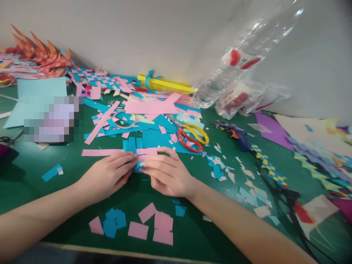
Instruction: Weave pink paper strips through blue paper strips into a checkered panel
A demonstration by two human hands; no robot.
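Both hands meet over a small weave of pink and blue paper strips (132, 144) near the middle of the green table. My left hand (111, 174) is closed on its left side, fingers pressed onto the strips. From the right, my right hand (167, 172) pinches the other edge, thumb below and fingers curled. A long pink strip (100, 152) sticks out to the left, and short blue strip ends point away from me. The fingers hide the lower part of the weave. Just beyond it lie scissors (189, 141) with one red and one yellow handle.
Pink and blue paper scraps (163, 227) lie near the front edge. A roll of clear tape (123, 119) rests on strips behind. To the right are a glue gun (239, 137) with its cable and a plastic bottle (242, 55) leaning on the wall. Woven paper pieces (44, 51) are heaped back left.
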